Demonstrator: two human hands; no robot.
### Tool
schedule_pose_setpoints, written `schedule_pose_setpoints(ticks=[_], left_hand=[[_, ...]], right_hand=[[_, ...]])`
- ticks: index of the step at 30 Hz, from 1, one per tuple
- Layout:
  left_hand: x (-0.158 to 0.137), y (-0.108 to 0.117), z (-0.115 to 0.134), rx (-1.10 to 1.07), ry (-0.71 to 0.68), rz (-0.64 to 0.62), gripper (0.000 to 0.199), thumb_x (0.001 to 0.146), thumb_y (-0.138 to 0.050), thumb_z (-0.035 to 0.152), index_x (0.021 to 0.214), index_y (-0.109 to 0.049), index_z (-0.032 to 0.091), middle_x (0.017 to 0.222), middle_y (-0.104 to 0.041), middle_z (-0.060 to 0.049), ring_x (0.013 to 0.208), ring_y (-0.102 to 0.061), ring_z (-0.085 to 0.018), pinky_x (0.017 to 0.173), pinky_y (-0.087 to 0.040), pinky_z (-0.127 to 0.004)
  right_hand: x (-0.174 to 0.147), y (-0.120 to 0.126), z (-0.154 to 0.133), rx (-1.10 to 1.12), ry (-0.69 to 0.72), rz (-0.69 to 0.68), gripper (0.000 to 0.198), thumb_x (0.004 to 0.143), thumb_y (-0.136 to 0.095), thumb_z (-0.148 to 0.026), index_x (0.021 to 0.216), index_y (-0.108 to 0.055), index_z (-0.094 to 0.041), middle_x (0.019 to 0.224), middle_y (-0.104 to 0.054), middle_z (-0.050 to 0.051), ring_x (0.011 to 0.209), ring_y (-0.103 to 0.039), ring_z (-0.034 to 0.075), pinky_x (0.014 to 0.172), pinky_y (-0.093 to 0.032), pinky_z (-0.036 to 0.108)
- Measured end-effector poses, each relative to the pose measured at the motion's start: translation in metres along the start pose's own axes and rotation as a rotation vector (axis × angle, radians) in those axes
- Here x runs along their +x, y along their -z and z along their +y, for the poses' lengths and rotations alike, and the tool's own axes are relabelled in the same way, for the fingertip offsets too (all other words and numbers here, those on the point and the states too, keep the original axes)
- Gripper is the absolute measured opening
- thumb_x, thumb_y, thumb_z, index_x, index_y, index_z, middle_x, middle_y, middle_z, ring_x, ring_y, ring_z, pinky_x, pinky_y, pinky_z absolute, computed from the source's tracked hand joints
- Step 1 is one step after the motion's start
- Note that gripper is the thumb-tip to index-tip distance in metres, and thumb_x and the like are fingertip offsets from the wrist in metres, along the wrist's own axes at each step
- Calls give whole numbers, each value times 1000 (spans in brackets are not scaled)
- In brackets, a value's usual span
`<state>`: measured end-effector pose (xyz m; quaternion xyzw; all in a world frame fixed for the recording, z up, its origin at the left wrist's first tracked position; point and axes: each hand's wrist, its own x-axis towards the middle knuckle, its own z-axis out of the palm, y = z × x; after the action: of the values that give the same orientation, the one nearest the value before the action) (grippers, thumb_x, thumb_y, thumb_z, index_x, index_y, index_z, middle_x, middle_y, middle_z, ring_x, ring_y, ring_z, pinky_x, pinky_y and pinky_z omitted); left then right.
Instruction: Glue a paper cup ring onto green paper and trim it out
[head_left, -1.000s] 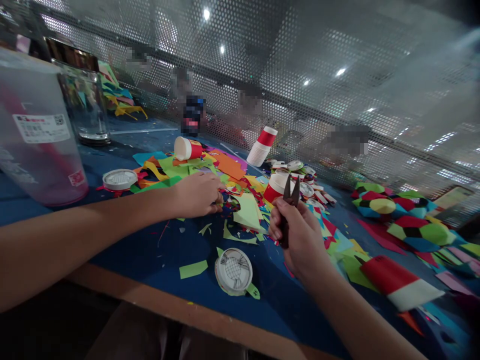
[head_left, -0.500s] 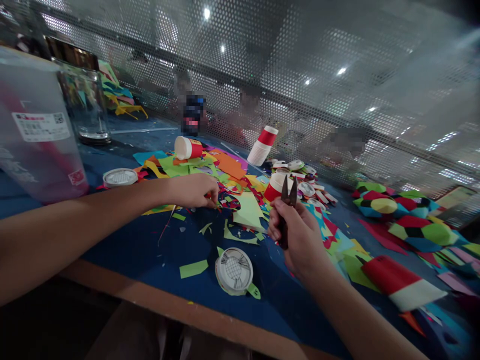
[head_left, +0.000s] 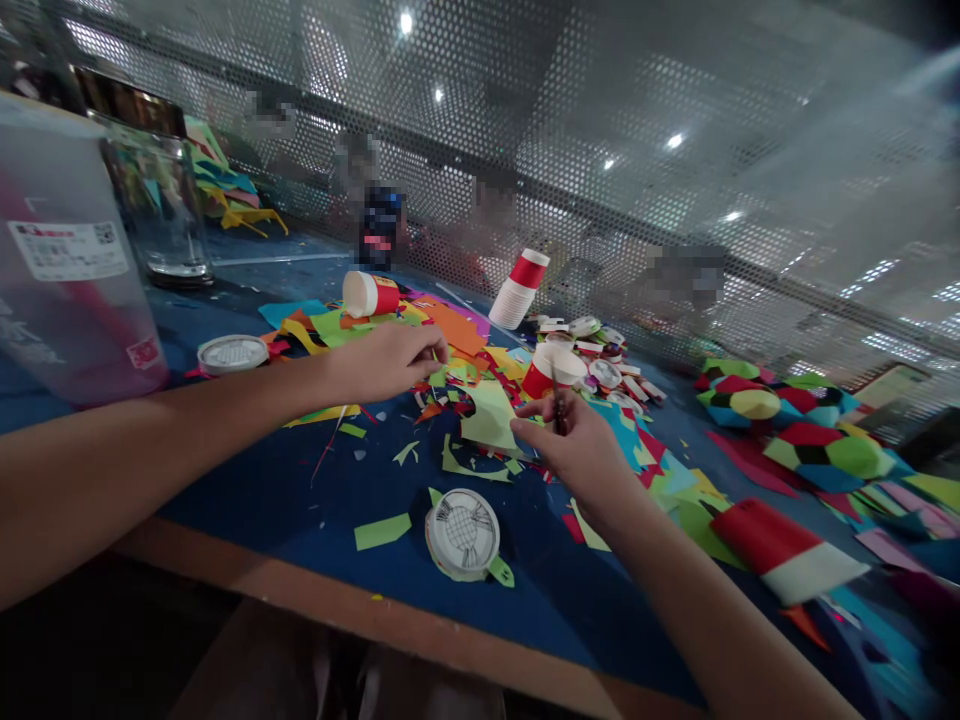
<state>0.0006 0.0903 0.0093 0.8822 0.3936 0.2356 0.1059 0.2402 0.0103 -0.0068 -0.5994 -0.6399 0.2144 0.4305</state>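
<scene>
My left hand (head_left: 401, 360) hovers over the heap of cut paper scraps, fingers curled together. A bit of green shows under its fingertips, but whether it is held I cannot tell. In my right hand (head_left: 574, 440) are dark scissors (head_left: 558, 405), seen nearly edge-on and tucked in the palm. Its thumb and forefinger reach out at the right edge of a pale green paper sheet (head_left: 489, 415). Nearer to me lies a round white lid-like disc (head_left: 465, 530) with black drawn lines and small green paper pieces sticking out from under it.
A red-and-white paper cup (head_left: 551, 368) stands behind my right hand, with a leaning cup stack (head_left: 520, 290) farther back. At left are a plastic cup (head_left: 82, 290) and a glass jar (head_left: 169, 200). Colourful paper shapes (head_left: 825, 450) lie at right; a perforated screen rises behind.
My left hand has lifted slightly away from the table. My right hand has turned the scissors from blades up to edge-on, and its thumb and forefinger now stretch toward the pale green sheet.
</scene>
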Motion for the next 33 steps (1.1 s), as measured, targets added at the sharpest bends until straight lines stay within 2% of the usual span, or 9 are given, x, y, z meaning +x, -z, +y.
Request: schedule_pose_setpoints(ticks=[4, 8, 13, 17, 23, 28, 33], left_hand=[[0, -2, 0, -71, 28, 41, 31, 88, -50, 27, 113, -61, 13, 100, -70, -9, 91, -66, -21, 78, -46, -29], [2, 1, 2, -131, 68, 56, 30, 84, -55, 28, 108, -64, 13, 101, -71, -8, 92, -65, -19, 82, -47, -29], [5, 6, 1, -224, 118, 2, 26, 79, -60, 32, 97, -68, 14, 93, -73, -6, 85, -66, -18, 77, -49, -29], [7, 5, -2, -316, 149, -28, 28, 78, -60, 31, 97, -68, 14, 92, -74, -6, 84, -67, -17, 76, -50, -28], [7, 3, -3, -352, 177, -39, 26, 77, -61, 33, 93, -69, 15, 87, -74, -3, 82, -68, -16, 75, -50, -27], [6, 6, 0, -256, 187, -41, 27, 79, -60, 35, 93, -71, 15, 84, -74, -3, 80, -67, -16, 72, -48, -26], [3, 7, 3, -99, 180, -27, 25, 82, -57, 34, 91, -72, 17, 82, -74, -2, 77, -67, -18, 71, -49, -26]], right_hand=[[0, -1, 0, -225, 69, -107, 26, 60, -78, -27, 72, -56, -21, 70, -59, 0, 62, -48, 18, 56, -30, 29], [-4, -5, -3, -323, 124, -133, 16, 66, -69, -20, 68, -54, -21, 66, -57, 0, 62, -47, 18, 57, -27, 29], [-2, -5, 0, -323, 172, -92, 11, 72, -60, -20, 66, -51, -22, 64, -56, 0, 58, -46, 17, 55, -26, 29], [-1, -3, 1, -260, 201, -13, 17, 73, -58, -22, 64, -44, -24, 57, -46, -4, 53, -40, 15, 53, -26, 29], [-2, -2, -4, -54, 193, 57, 17, 77, -58, -28, 71, -42, -24, 65, -53, -2, 55, -46, 14, 54, -34, 29], [-2, -1, -6, 185, 142, 114, 21, 69, -64, -23, 72, -43, -24, 66, -50, -5, 50, -41, 10, 49, -33, 26], [1, 1, -4, 312, 65, 147, 22, 66, -66, -16, 73, -46, -24, 64, -49, -7, 43, -39, 8, 41, -28, 25]])
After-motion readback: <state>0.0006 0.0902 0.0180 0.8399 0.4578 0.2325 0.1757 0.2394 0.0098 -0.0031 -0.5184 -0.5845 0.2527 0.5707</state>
